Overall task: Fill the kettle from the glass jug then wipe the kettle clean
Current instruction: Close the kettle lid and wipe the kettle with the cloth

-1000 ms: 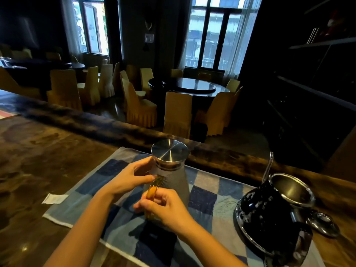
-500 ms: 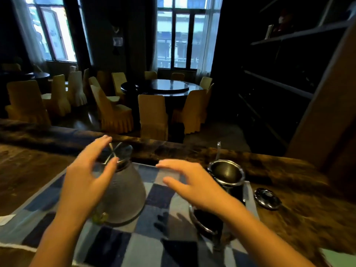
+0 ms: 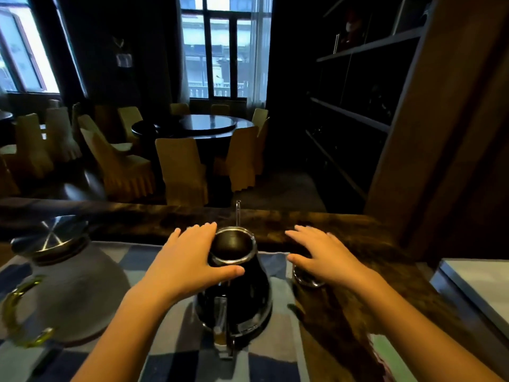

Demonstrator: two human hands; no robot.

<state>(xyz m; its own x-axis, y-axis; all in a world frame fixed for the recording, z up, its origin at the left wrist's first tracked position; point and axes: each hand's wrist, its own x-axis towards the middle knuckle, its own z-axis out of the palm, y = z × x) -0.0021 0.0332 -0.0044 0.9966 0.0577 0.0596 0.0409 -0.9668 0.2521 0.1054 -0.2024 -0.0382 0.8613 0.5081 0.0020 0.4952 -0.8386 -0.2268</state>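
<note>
Head view, lidless kettle, capped glass jug

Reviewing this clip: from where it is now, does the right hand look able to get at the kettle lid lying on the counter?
Probably yes. The right hand is spread, empty, directly over the kettle lid, and nothing lies between them; the kettle stands off to its left.

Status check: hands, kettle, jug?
Left hand open on kettle neck. Right hand open over kettle lid on counter. Kettle mouth uncovered. Glass jug at left, capped, untouched.
</note>
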